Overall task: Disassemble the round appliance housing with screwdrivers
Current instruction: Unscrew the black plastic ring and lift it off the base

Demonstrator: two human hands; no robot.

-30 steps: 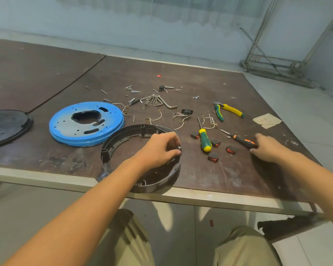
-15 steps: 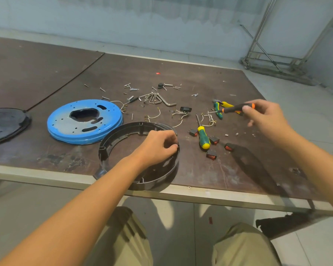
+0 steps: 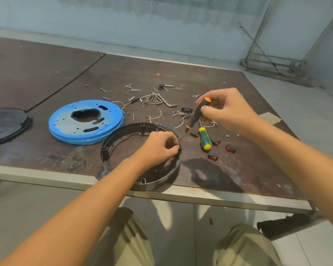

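A black ring-shaped housing (image 3: 119, 139) lies near the table's front edge. My left hand (image 3: 160, 145) grips its right rim, fingers curled over the wall. My right hand (image 3: 224, 112) holds a black and orange screwdriver (image 3: 195, 116) tilted down to the left; its thin tip sits at the rim just beside my left fingers. A green and yellow screwdriver (image 3: 204, 138) lies on the table right of the ring. A blue round plate (image 3: 85, 121) rests behind and left of the ring.
Loose screws, hex keys (image 3: 158, 99) and wires are scattered mid-table. Several red rocker switches (image 3: 212, 156) lie right of the ring. A black lid (image 3: 6, 123) sits at far left. The table's metal front edge (image 3: 219, 201) runs just below the ring.
My right hand picked the orange screwdriver up from the table, lifted it and brought it left, tip down to the ring's rim. My left hand stayed on the ring.
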